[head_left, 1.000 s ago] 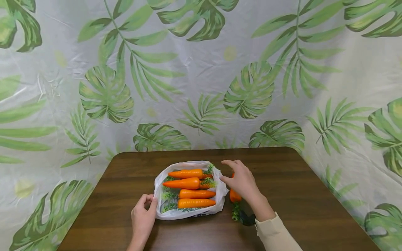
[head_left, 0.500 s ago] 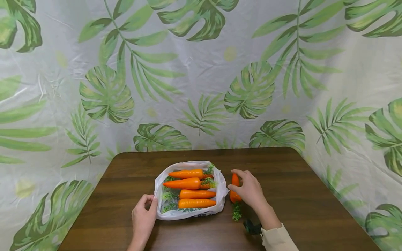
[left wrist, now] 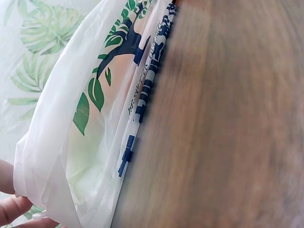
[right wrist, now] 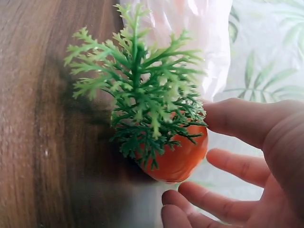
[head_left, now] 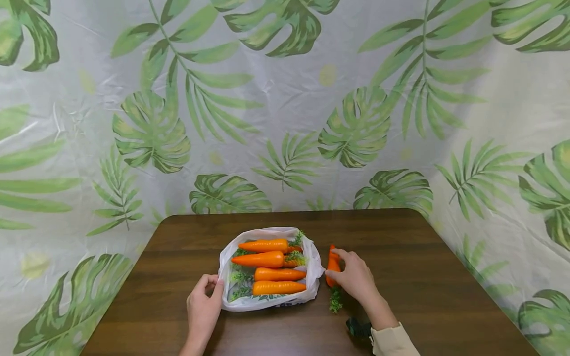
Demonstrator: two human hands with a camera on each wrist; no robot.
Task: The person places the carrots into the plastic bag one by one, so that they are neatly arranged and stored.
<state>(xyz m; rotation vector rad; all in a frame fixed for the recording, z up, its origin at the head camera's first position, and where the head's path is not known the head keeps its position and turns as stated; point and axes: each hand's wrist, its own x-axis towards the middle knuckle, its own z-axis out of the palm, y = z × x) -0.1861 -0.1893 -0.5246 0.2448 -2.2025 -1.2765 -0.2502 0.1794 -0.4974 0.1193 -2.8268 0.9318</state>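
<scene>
A white plastic bag, its mouth spread wide, lies on the table with several orange carrots inside. My left hand pinches the bag's left edge between thumb and fingers. In the left wrist view, the bag's side shows printed leaves and dark blue marks. One more carrot lies just right of the bag, tip pointing away and green top toward me. My right hand has thumb and fingers around this carrot. Its leafy top covers part of the carrot in the right wrist view.
The dark brown wooden table extends on both sides of the bag. A leaf-patterned sheet hangs behind it. A black wrist device sits at the right wrist, by the beige sleeve.
My right hand has moved from the bag's right edge down to the carrot beside it, and its fingers have closed in around the carrot. The left hand and the bag have stayed in place.
</scene>
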